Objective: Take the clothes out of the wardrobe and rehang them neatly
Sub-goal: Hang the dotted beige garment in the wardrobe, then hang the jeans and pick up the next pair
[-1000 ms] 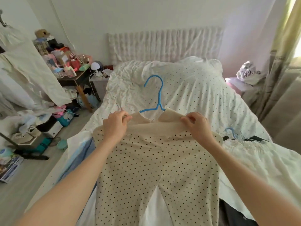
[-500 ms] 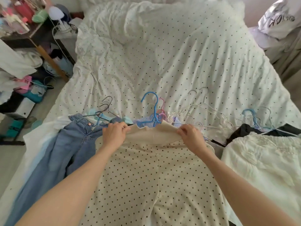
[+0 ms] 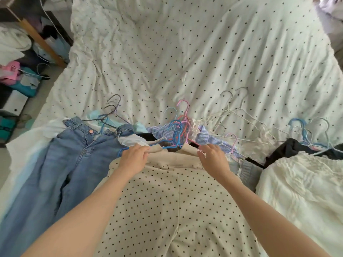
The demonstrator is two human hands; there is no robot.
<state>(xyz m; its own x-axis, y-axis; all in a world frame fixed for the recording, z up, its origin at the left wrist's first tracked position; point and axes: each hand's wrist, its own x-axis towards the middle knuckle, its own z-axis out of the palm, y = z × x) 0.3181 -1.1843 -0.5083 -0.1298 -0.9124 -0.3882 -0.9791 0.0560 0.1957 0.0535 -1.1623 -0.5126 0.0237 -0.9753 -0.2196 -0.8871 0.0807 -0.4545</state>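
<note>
Fabric this soft will slump and slide, so you should judge the polka-dot trousers as light, limp and easy to pull askew; the firmer folded waistband looks like the sensible place to take hold, one hand at each end, which is where you are now. Your left hand curls its fingers over the left end of the waistband, pinching the cloth. Your right hand rests on the right end with its fingers bent over the edge; whether they truly pinch it you cannot tell from here. A blue hanger sits at the top of the waistband, its hook among a tangle of other hangers.

The trousers are cream with small dark dots, legs running toward you, lying on the spotted bed. Blue jeans lie just beside them on the left, a white ruffled garment on the right.
</note>
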